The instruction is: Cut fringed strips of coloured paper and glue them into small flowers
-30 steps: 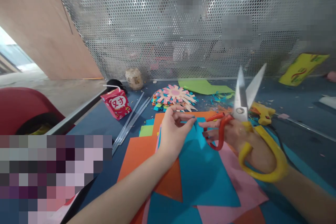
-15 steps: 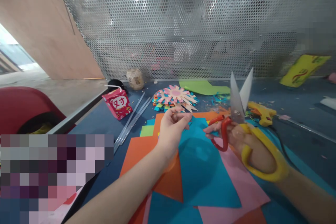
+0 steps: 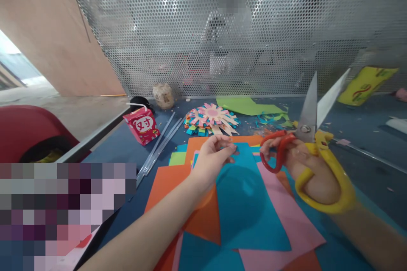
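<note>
Our right hand (image 3: pixel 300 159) holds open scissors (image 3: pixel 308 112), and our left hand (image 3: pixel 212 156) bends over blue paper (image 3: pixel 251 209), but we can't tell if it pinches.

Scissors (image 3: pixel 305 129), glue gun (image 3: pixel 324 139) and coloured paper (image 3: pixel 251 211) suggest a craft workshop.

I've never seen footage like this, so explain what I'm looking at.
No machine: this is a person working bare-handed, filmed by a camera on their head, looking forward and down. The right hand holds metal scissors with red and yellow handles, blades open. The left hand bends over the top of a blue paper sheet; any grip is unclear. Orange paper and pink paper show beside the sheet. Farther back on the dark blue table are fringed paper flowers and a red drink carton.
</note>
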### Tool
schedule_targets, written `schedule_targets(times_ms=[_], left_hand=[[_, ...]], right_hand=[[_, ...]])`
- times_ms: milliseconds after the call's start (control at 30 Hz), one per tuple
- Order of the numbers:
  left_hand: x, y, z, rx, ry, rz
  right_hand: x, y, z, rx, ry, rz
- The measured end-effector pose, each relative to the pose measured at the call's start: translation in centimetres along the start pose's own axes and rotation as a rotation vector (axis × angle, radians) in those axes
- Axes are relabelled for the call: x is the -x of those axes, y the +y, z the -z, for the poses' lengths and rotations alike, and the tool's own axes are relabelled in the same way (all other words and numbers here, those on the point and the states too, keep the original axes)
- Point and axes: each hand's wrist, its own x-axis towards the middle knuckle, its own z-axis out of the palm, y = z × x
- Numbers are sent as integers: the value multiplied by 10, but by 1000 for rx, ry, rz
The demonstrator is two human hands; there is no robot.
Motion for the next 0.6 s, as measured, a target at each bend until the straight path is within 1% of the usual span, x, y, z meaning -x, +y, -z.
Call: schedule_targets(times_ms=[133, 233, 333, 400, 500, 600], left_hand=[[1, -1, 0, -76, -67, 62], [2, -1, 0, -156, -158, 141], [4, -2, -1, -234, -256, 209], [4, -2, -1, -245, -303, 234], [4, -2, -1, -238, -345, 245], [5, 1, 0, -291, -373, 232]], right_hand=[[-6, -9, 0, -105, 48, 13], [-7, -11, 2, -103, 42, 6], [-5, -12, 5, -55, -32, -25], [-1, -12, 7, -14, -90, -49], [4, -10, 8, 6, -153, -79], [6, -9, 8, -12, -191, -82]])
